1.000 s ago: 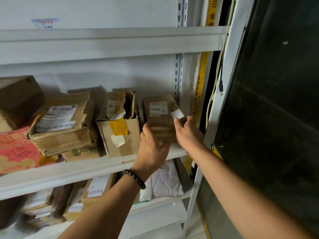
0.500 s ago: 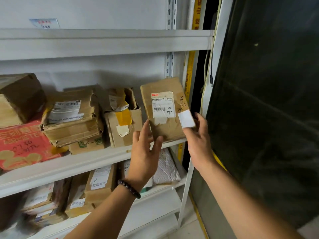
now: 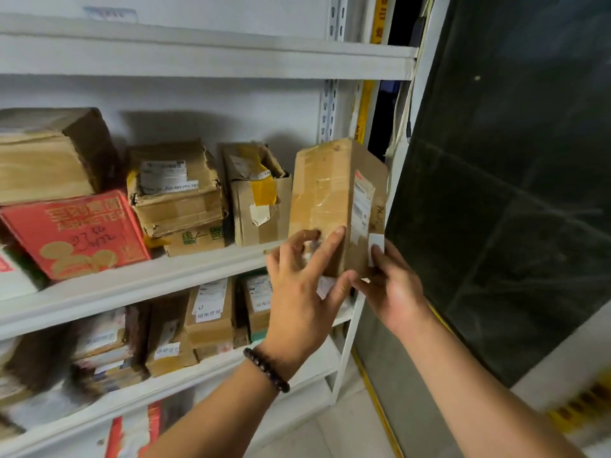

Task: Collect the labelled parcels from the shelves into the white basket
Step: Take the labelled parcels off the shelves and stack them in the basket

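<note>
A dark beaded bracelet (image 3: 266, 370) circles the wrist of the left hand (image 3: 304, 282), which reaches up with its fingers fanned apart. Its index finger lies along the front face of a brown taped parcel (image 3: 330, 200) and its thumb is tucked under the bottom edge, so the lower corner is pinched between them. The right hand (image 3: 393, 289) grips the parcel's bottom right corner from the other side, its thumb pressing a small white slip (image 3: 376, 246) against the labelled side face. The parcel is held upright, slightly tilted, in the air in front of the right end of the middle shelf (image 3: 132, 285), with its printed shipping label turned to the right. Behind it on that shelf stands a box with yellow tape (image 3: 261, 200); left of this a crushed box (image 3: 175, 186) rests on another carton, then comes a red box (image 3: 76, 233) with a large brown box (image 3: 49, 153) on top. More labelled parcels (image 3: 211, 312) crowd the shelf below, blurred towards the left. A white perforated upright (image 3: 330, 104) rises behind the held parcel, and a dark panel (image 3: 512, 193) fills the right side.
</note>
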